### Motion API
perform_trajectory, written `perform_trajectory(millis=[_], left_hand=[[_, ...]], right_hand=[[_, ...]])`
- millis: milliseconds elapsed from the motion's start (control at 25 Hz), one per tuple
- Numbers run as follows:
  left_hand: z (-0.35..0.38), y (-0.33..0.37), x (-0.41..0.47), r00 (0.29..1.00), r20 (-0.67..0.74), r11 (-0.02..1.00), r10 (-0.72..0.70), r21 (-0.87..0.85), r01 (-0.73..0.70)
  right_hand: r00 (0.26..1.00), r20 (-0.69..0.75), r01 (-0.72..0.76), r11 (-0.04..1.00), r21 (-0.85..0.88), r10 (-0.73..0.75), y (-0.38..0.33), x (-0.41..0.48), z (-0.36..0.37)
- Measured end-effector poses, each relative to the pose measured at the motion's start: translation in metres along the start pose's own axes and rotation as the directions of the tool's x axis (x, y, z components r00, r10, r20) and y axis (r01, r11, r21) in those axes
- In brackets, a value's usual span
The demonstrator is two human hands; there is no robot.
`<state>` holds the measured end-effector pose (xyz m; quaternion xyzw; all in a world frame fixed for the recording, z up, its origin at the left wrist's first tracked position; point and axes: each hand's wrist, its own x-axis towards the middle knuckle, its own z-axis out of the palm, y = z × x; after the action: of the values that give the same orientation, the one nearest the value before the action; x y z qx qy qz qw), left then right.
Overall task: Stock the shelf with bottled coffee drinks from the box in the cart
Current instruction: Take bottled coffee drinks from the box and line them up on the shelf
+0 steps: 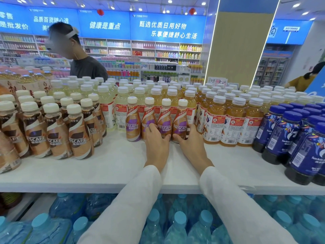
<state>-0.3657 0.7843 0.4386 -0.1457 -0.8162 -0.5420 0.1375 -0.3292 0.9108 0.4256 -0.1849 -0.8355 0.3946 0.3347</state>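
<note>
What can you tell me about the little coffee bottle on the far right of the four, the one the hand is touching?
The rightmost purple-label coffee bottle is small, with a cream screw cap and a shiny wrap of gold, purple, white and red that reads Nescafe. It looks like plastic. It stands upright, sealed, on the white shelf, last in a row of four like it, close beside its neighbour. The right hand wraps its lower part, thumb in front and fingers on its right side. Taller orange tea bottles stand right of it.
</note>
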Motion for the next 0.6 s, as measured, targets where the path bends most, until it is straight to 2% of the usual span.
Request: perform_trajectory(millis=[160,320,520,600], left_hand=[[0.000,0.000,0.000,1.000,-0.002,1.000,-0.002,-0.003,0.002],[-0.004,0.002,-0.009,1.000,0.004,0.999,-0.026,0.023,0.026],[-0.030,-0.003,-0.038,0.998,0.057,0.996,-0.014,0.084,0.009],[-0.047,-0.007,-0.055,0.997,0.077,0.991,-0.030,0.132,0.020]], right_hand=[[1.000,0.008,-0.021,1.000,-0.007,0.021,-0.002,-0.001,0.000],[0.996,0.069,-0.058,0.997,0.060,0.054,-0.014,-0.017,-0.010],[0.991,0.118,-0.054,0.997,-0.054,0.061,-0.015,-0.069,-0.043],[0.987,0.152,-0.046,0.998,-0.037,0.051,-0.015,-0.092,-0.057]])
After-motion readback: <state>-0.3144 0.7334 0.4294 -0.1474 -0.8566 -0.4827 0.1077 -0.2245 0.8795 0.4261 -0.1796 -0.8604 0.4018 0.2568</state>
